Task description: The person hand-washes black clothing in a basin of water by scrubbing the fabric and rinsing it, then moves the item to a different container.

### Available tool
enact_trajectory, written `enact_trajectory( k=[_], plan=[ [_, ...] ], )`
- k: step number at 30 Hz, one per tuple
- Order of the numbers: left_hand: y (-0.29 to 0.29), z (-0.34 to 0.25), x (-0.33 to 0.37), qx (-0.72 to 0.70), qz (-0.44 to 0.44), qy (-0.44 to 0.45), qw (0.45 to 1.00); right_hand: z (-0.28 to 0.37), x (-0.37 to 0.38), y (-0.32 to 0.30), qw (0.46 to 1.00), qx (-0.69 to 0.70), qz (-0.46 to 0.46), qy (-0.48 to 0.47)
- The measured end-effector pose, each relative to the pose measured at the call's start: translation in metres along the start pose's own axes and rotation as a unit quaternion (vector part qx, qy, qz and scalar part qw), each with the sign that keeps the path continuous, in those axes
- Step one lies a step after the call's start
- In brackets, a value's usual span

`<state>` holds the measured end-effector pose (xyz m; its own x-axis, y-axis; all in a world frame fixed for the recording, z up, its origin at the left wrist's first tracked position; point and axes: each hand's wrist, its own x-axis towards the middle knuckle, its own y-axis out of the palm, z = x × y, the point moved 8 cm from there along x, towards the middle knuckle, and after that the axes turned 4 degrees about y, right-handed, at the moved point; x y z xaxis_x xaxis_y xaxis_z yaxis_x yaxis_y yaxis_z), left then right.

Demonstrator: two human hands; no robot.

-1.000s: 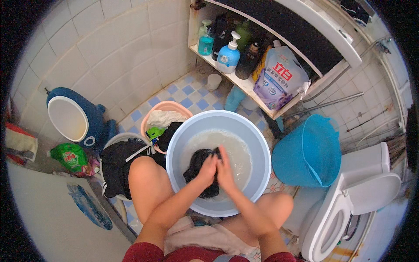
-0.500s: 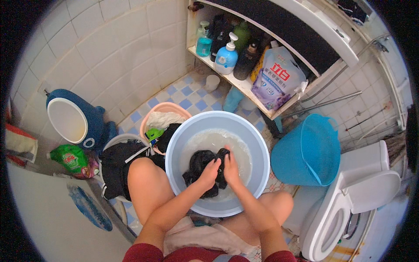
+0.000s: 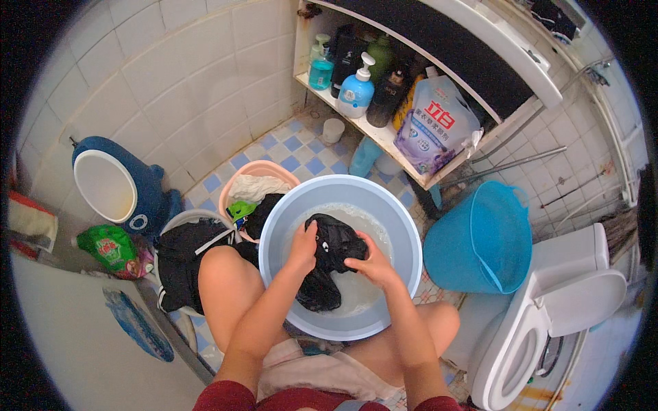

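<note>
Between my knees stands a wide light-blue basin (image 3: 273,288) holding cloudy, sudsy water (image 3: 367,294). A wet black garment (image 3: 336,243) is stretched between my two hands above the water, and its lower part hangs down into the basin. My left hand (image 3: 303,246) grips its left edge, fingers wrapped into the cloth. On the opposite edge, my right hand (image 3: 372,262) pinches the fabric with the thumb on top. A small white mark shows on the cloth. What kind of garment it is, I cannot tell.
Behind the basin's left side sits a pink tub (image 3: 274,166) of clothes, beside a bucket heaped with black clothing (image 3: 188,257). A blue laundry bucket (image 3: 473,240) and a white toilet (image 3: 524,349) stand right. Bottles and a softener pouch (image 3: 439,127) fill the shelf (image 3: 394,144).
My hands have moved apart, the left one up and leftward, the right one slightly right. The black garment, bunched up before, is now spread between them.
</note>
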<state>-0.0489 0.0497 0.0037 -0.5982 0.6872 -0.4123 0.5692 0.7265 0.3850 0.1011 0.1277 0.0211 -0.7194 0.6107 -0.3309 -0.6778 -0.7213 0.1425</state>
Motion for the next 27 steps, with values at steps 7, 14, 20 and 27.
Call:
enact_trajectory(
  k=[7,14,20,27],
  plan=[
    [0.015,0.01,-0.009,-0.02,0.053,0.011,0.998,0.019,0.002,-0.026,0.971,0.224,-0.089,-0.012],
    [0.012,0.047,0.001,-0.114,0.065,-0.037,0.991,0.037,-0.023,0.039,0.935,-0.239,-0.141,-0.219],
    [0.048,0.053,-0.046,-0.076,0.162,-0.048,0.983,0.034,-0.015,0.002,0.93,-0.169,-0.27,-0.185],
    [0.017,0.065,-0.015,-0.163,0.083,-0.113,0.977,0.035,-0.037,0.083,0.922,-0.291,-0.102,-0.233]
  ],
)
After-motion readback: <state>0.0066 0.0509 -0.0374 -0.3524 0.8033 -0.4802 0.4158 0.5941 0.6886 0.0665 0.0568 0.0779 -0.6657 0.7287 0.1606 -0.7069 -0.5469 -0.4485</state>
